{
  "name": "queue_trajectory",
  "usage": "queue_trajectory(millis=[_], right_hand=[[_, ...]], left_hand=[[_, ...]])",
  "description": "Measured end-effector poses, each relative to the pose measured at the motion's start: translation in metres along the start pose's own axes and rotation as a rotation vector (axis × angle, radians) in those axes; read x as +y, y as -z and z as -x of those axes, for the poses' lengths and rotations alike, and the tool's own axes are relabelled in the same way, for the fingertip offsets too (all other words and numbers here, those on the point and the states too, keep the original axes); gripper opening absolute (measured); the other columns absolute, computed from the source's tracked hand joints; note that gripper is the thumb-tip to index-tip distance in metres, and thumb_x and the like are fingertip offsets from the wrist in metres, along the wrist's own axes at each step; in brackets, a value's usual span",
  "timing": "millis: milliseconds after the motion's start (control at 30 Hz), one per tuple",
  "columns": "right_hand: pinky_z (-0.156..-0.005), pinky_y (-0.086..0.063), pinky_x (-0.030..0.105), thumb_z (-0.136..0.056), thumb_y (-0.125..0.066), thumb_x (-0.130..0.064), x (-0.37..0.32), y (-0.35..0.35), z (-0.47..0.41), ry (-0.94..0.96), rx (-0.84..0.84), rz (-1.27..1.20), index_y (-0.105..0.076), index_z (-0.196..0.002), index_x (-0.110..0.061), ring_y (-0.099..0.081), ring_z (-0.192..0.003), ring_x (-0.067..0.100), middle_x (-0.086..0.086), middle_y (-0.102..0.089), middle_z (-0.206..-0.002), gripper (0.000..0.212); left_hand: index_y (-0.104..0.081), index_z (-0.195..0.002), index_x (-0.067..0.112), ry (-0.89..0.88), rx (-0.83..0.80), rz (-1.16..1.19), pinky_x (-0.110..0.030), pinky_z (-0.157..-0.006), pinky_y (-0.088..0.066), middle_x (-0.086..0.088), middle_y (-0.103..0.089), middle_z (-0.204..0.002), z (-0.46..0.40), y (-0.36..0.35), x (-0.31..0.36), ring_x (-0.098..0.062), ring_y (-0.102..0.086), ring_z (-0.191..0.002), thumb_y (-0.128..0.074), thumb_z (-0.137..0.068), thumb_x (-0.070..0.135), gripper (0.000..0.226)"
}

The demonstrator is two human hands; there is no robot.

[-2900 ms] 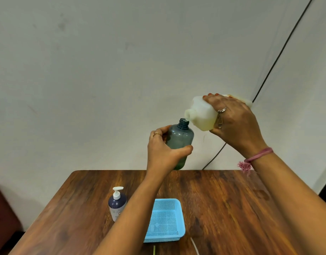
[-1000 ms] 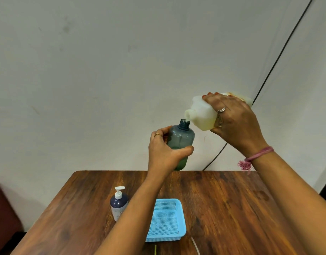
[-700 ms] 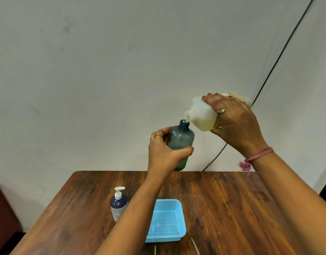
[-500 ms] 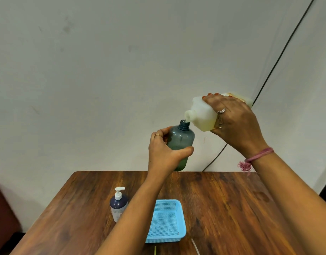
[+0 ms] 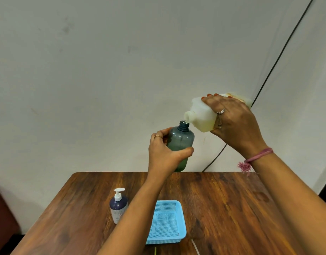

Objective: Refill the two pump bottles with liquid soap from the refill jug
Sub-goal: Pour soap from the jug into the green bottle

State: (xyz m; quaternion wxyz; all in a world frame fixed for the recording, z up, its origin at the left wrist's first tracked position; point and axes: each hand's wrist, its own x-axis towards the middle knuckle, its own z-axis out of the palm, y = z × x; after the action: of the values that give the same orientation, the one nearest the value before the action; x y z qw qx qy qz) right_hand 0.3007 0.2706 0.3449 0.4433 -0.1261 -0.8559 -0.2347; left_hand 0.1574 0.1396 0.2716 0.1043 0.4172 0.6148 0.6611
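A pump bottle [image 5: 118,205] with a white pump is stood upright on the wooden bench [image 5: 223,208], just left of a blue tray [image 5: 166,222], and is partly covered by the left forearm. A black cable [image 5: 280,54] is run down the wall behind the hands.

Both arms are raised above the far edge of the bench. The grey bottle [image 5: 180,139], uncapped, is held upright in the air by the left hand [image 5: 164,153], whose fingers and thumb are curled round its body. The jug [image 5: 201,115] is tipped on its side by the right hand [image 5: 234,124], with the fingers wrapped over its top and a ring and a pink wrist thread seen. The jug's spout is set just over the open neck of the grey bottle; yellowish liquid is gathered in the jug's lower side.
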Motion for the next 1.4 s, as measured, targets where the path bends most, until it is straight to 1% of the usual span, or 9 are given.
queue_trajectory(millis=[200,400,567,700,867,1067,1400], right_hand=[[-0.099,-0.045,0.048,-0.064,-0.086,-0.012,0.0009,0.0001,0.0005,-0.002,0.004,0.001,-0.054,-0.130,-0.008,-0.058,-0.117,0.033,0.014,-0.061,-0.128,0.073],[-0.099,-0.046,0.051,-0.064,-0.087,-0.014,0.0012,-0.0004,0.0011,-0.009,-0.008,0.000,-0.053,-0.131,-0.008,-0.058,-0.117,0.034,0.014,-0.060,-0.128,0.075],[-0.099,-0.045,0.051,-0.063,-0.087,-0.013,0.0002,-0.0001,0.0012,-0.006,-0.012,0.004,-0.053,-0.131,-0.008,-0.058,-0.116,0.034,0.015,-0.060,-0.128,0.076],[-0.099,-0.045,0.049,-0.063,-0.086,-0.013,-0.0002,0.0004,0.0011,0.000,-0.010,0.007,-0.054,-0.130,-0.008,-0.058,-0.117,0.034,0.014,-0.061,-0.128,0.075],[-0.099,-0.045,0.049,-0.063,-0.087,-0.012,-0.0001,0.0007,0.0010,0.006,-0.008,0.010,-0.054,-0.130,-0.008,-0.058,-0.117,0.034,0.014,-0.060,-0.128,0.075],[-0.099,-0.044,0.049,-0.064,-0.086,-0.013,0.0018,0.0000,0.0006,0.003,-0.009,0.008,-0.054,-0.131,-0.008,-0.058,-0.117,0.034,0.014,-0.060,-0.129,0.074],[-0.098,-0.045,0.050,-0.062,-0.087,-0.013,0.0011,0.0019,0.0020,0.001,-0.009,0.018,-0.054,-0.131,-0.008,-0.058,-0.116,0.035,0.015,-0.060,-0.129,0.076]], left_hand=[[-0.043,-0.113,0.035,0.007,-0.003,0.001,-0.011,-0.072,-0.046,0.008,-0.050,-0.119,-0.0003,-0.0019,0.0007,0.002,-0.052,-0.097,-0.089,-0.056,0.022,0.075],[-0.044,-0.116,0.033,0.008,-0.005,0.000,-0.013,-0.073,-0.048,0.006,-0.051,-0.120,0.0002,-0.0012,0.0000,-0.004,-0.054,-0.100,-0.088,-0.055,0.023,0.076],[-0.043,-0.115,0.035,0.010,-0.008,-0.006,-0.013,-0.074,-0.047,0.007,-0.051,-0.120,0.0011,-0.0006,-0.0009,-0.002,-0.053,-0.099,-0.088,-0.055,0.023,0.076],[-0.042,-0.114,0.035,0.015,-0.011,-0.004,-0.009,-0.070,-0.045,0.007,-0.050,-0.120,0.0014,-0.0010,0.0005,0.000,-0.053,-0.097,-0.088,-0.056,0.023,0.075],[-0.043,-0.115,0.034,0.010,-0.013,-0.013,-0.011,-0.072,-0.046,0.007,-0.050,-0.121,0.0012,-0.0014,0.0001,0.000,-0.052,-0.098,-0.088,-0.056,0.023,0.075],[-0.044,-0.113,0.035,0.009,-0.007,-0.011,-0.009,-0.070,-0.046,0.008,-0.051,-0.119,0.0000,-0.0023,0.0004,0.004,-0.052,-0.096,-0.088,-0.056,0.023,0.074],[-0.043,-0.113,0.035,0.009,-0.004,-0.010,-0.011,-0.071,-0.047,0.008,-0.051,-0.119,0.0010,-0.0030,0.0004,0.002,-0.052,-0.097,-0.088,-0.055,0.024,0.074]])
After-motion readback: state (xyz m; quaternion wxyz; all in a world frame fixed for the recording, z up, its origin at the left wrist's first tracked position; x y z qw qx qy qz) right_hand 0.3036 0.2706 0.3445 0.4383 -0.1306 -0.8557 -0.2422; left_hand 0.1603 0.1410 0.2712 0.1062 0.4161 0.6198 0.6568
